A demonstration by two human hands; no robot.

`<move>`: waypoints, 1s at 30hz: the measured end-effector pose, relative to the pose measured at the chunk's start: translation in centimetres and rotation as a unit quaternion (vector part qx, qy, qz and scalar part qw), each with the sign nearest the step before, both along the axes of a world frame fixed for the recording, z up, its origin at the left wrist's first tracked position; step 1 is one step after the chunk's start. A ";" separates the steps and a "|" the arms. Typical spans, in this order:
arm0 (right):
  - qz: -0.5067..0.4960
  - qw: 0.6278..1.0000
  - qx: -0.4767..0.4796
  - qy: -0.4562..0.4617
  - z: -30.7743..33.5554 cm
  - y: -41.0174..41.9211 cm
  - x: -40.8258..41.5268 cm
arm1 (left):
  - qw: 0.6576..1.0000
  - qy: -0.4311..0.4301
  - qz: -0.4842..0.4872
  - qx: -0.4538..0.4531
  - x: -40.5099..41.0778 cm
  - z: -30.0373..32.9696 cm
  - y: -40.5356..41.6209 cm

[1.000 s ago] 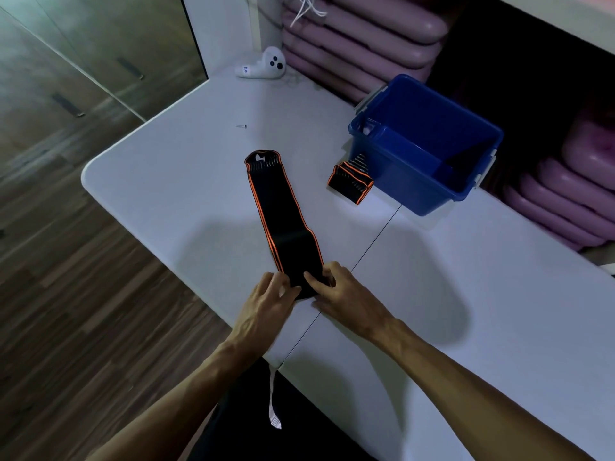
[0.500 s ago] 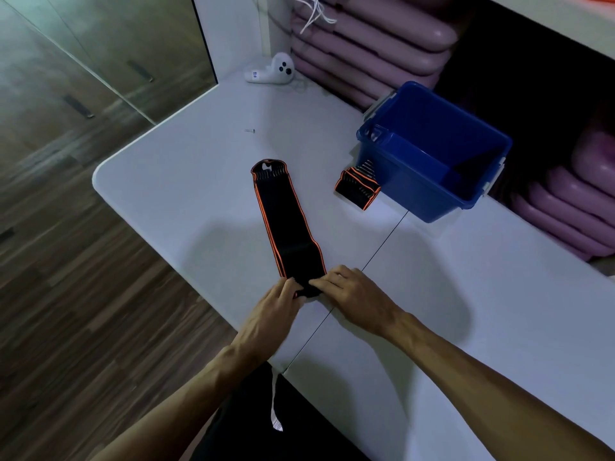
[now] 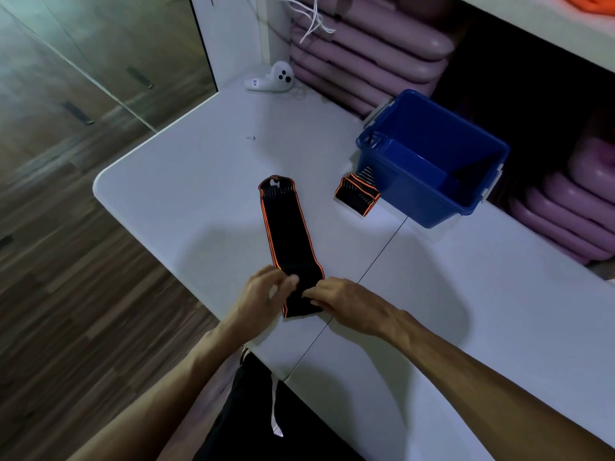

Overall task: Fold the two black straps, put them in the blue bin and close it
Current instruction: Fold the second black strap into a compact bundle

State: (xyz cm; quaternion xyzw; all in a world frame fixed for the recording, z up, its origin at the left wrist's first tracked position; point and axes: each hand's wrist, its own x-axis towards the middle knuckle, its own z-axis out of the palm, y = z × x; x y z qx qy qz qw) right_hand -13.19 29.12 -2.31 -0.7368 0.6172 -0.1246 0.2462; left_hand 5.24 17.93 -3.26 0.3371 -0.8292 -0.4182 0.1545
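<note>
A long black strap with orange edging (image 3: 288,234) lies flat on the white table (image 3: 173,194), running away from me. My left hand (image 3: 263,296) and my right hand (image 3: 346,302) both pinch its near end, which is lifted and turned over. A second black strap (image 3: 357,194), folded into a small bundle, rests against the front left side of the open blue bin (image 3: 432,201). The bin stands at the table's far right with no lid on it, and no lid is in view.
A white handheld controller (image 3: 271,82) lies at the table's far corner beside a loose white cord (image 3: 311,18). Stacked mauve cushions (image 3: 366,51) fill the shelves behind and right of the bin. The table's left edge drops to wooden floor.
Both hands have gathered the strap's near end and begun turning it over onto itself. The view has shifted a little, so the table sits further right and lower.
</note>
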 end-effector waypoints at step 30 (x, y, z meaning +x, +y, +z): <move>-0.051 0.997 0.055 0.001 -0.6 -1.7 1.3 | 0.945 -0.126 -0.146 -0.263 -1.5 -2.2 -5.8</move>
